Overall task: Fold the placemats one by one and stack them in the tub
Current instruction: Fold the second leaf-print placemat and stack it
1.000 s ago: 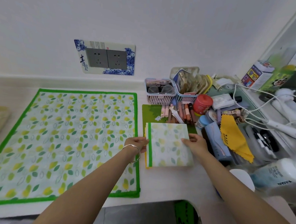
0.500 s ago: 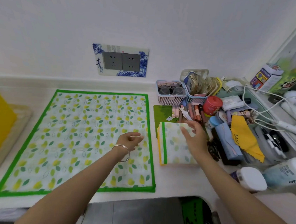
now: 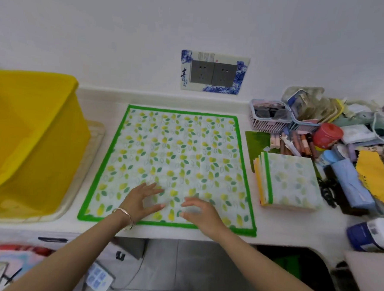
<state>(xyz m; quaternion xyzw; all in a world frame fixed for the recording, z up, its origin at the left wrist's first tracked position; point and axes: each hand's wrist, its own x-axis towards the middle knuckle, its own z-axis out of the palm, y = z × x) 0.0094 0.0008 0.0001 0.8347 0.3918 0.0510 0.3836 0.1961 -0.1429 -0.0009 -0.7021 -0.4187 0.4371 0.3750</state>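
Far left I have the yellow tub [image 3: 29, 135], sitting on a pale tray [image 3: 94, 148]; I see only part of its inside and can't confirm any mats in there. Next over, the open placemat [image 3: 175, 148] lies flat on the white counter [image 3: 271, 229]: green border, leaf print, faint crease lines in a grid. The left hand [image 3: 141, 202], bracelet [image 3: 125, 216] on the wrist, is over the mat's near part, fingers spread and relaxed, gripping nothing. The right hand [image 3: 199, 213] is just beside it, likewise splayed, nothing held. Both are blurred, so I can't tell if the palms touch the cloth or hover above it. Handling call: a thin, light, soft sheet with no stiffness. It will likely drape and flop if lifted at one point, and may slide on the smooth counter. The creases should guide the fold. I'd pinch the two near corners at the green border, one per hand, carry them to the far edge, then press flat with the palms. Right of the mat and well apart from the tub, a folded placemat stack [image 3: 290, 182] sits squared on the counter, partly on a green sheet [image 3: 255, 142]. Past that is clutter: pink basket [image 3: 269, 120], red tin [image 3: 327, 135], blue pouch [image 3: 350, 182], yellow cloth [image 3: 374, 170]. My guess at the risk: a sweeping fold drags the mat sideways into that stack.
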